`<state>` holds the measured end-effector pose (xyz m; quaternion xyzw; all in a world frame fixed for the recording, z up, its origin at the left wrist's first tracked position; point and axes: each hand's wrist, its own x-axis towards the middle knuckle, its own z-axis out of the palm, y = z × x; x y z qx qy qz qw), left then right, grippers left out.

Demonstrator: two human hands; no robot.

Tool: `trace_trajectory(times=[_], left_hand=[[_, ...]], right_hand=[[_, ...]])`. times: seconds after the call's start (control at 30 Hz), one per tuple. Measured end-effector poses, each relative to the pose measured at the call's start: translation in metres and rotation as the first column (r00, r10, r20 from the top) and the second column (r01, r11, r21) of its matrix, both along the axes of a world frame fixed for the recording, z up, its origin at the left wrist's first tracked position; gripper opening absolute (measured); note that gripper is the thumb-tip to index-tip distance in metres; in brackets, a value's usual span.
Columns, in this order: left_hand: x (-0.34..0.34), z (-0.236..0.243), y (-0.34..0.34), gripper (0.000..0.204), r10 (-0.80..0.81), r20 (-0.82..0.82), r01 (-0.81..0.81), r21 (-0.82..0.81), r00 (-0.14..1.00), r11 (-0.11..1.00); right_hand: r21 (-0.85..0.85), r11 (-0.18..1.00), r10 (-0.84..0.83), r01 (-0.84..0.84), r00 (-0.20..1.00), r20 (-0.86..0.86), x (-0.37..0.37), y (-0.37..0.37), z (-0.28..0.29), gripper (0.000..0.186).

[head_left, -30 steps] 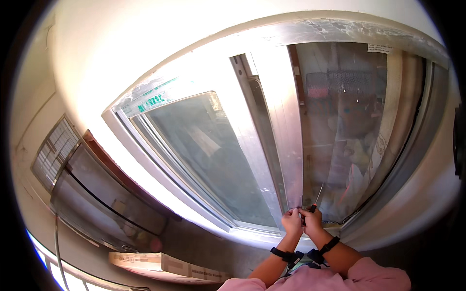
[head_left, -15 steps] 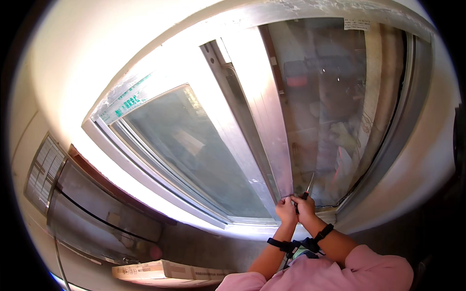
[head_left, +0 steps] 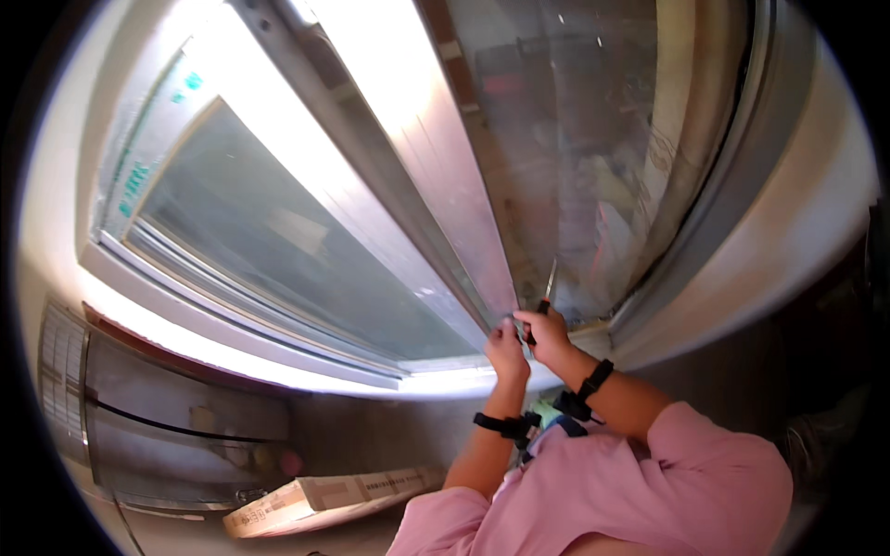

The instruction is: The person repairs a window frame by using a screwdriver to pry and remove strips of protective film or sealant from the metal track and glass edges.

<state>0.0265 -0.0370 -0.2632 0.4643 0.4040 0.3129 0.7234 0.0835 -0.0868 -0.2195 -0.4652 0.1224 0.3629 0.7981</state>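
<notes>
In my right hand [head_left: 551,335] is a screwdriver [head_left: 544,306] with a black and red handle; its thin metal shaft points up and away, in front of the right glass pane [head_left: 565,139]. My left hand [head_left: 506,352] is just left of it, fingers pinched together, and whatever they hold is too small to make out. Both hands are at the lower end of a silver upright window frame bar [head_left: 436,157]. My right thumb and forefinger point towards the left fingertips. Dark straps circle both wrists.
Left of the bar is another glass pane [head_left: 278,232] in a pale metal frame with green-printed film [head_left: 134,190]. A cardboard box [head_left: 343,496] lies low at the left, below a grey panel [head_left: 185,408] with a dark cord. The sill [head_left: 445,371] runs in front of me.
The whole view has tilted, so the window sits higher and further left. My hands, close together before, are slightly further apart. The screwdriver stays in my right hand.
</notes>
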Motion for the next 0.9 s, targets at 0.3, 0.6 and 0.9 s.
trace_trajectory(times=[0.3,0.6,0.9], left_hand=[[-0.006,0.022,0.013,0.019,-0.060,0.062,0.064,-0.075,0.996,0.995],[0.004,0.033,0.002,0.022,-0.001,0.074,0.012,-0.142,0.997,0.990],[0.008,0.022,0.001,0.009,0.106,0.184,-0.070,-0.192,0.977,0.979]], right_hand=[[-0.050,0.991,0.123,-0.120,0.991,0.049,0.018,-0.022,-0.025,0.021],[-0.046,0.986,0.163,-0.161,0.986,0.041,0.020,-0.042,-0.021,0.020],[-0.019,0.980,0.199,-0.198,0.979,0.041,0.019,-0.046,-0.020,0.021]])
